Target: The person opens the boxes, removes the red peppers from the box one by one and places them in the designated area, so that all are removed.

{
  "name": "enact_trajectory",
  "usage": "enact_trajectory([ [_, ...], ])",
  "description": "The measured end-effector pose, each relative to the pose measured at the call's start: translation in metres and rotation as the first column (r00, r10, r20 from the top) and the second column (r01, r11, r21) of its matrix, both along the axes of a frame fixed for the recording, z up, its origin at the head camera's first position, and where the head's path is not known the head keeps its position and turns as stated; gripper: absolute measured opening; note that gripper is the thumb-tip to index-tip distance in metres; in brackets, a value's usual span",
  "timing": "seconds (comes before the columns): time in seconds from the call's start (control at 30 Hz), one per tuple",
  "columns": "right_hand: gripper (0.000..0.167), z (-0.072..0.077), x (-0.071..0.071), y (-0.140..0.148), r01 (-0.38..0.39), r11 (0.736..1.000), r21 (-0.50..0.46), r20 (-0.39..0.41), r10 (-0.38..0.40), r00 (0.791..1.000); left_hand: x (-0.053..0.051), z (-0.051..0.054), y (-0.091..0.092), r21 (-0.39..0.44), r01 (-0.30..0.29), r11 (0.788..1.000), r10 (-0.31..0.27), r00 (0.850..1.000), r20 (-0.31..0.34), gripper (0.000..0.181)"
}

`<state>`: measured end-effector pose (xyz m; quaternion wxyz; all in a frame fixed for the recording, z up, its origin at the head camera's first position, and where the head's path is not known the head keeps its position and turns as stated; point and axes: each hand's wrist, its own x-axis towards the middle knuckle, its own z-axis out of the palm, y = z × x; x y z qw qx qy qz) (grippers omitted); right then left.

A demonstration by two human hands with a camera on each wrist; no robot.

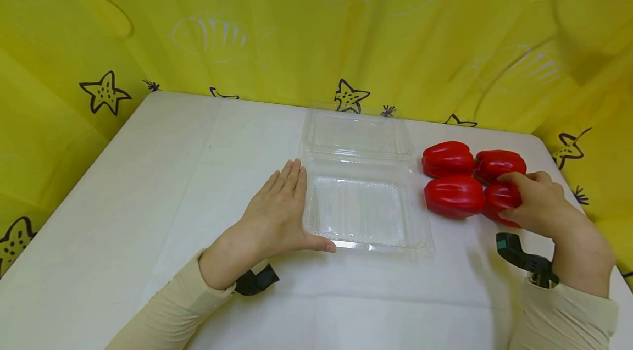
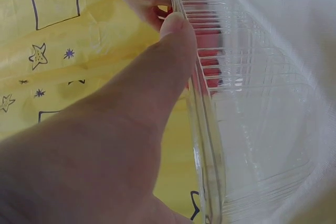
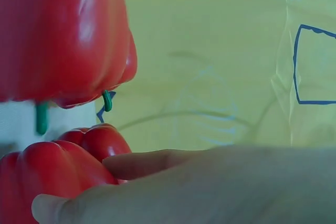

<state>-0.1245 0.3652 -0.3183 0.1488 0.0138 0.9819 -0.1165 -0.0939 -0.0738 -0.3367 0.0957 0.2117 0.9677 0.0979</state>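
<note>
A clear plastic clamshell box [image 1: 366, 207] lies unfolded on the table, its lid [image 1: 356, 133] laid back behind the base. My left hand [image 1: 277, 212] rests along the base's left side with straight fingers, its thumb on the front rim; the left wrist view shows this thumb [image 2: 178, 30] on the rim too. To the right of the box, several red bell peppers sit in a cluster. My right hand [image 1: 539, 204] grips the front right bell pepper [image 1: 501, 201] between thumb and fingers. Beside it lie the front left pepper [image 1: 454, 196], the back left pepper [image 1: 447, 159] and the back right pepper [image 1: 500, 164].
The white table [image 1: 148, 201] ends at a yellow patterned curtain [image 1: 277, 26] at the back and sides. A black wrist mount [image 1: 524, 254] sticks out by the right wrist, and another mount [image 1: 257, 279] by the left.
</note>
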Motion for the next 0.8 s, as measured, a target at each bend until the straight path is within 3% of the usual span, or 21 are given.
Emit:
enact_trajectory([
  [0.17, 0.065, 0.002, 0.002, -0.001, -0.026, 1.000, 0.004, -0.026, 0.026, 0.999, -0.001, 0.000, -0.001, 0.016, -0.003, 1.000, 0.002, 1.000, 0.008, 0.142],
  [0.33, 0.056, 0.005, 0.005, -0.007, -0.035, 0.999, 0.026, -0.141, 0.039, 0.989, -0.002, 0.000, -0.002, 0.020, -0.001, 1.000, 0.000, 1.000, 0.026, 0.142],
  [0.57, 0.049, 0.019, 0.009, -0.049, -0.093, 0.995, -0.039, -0.291, 0.078, 0.953, -0.006, 0.006, -0.007, 0.024, -0.017, 1.000, 0.016, 0.998, 0.053, 0.132],
  [0.8, 0.055, 0.035, 0.016, -0.101, -0.183, 0.975, -0.126, -0.396, 0.119, 0.910, -0.013, 0.016, -0.014, 0.049, -0.009, 0.999, 0.011, 0.999, -0.030, 0.114],
])
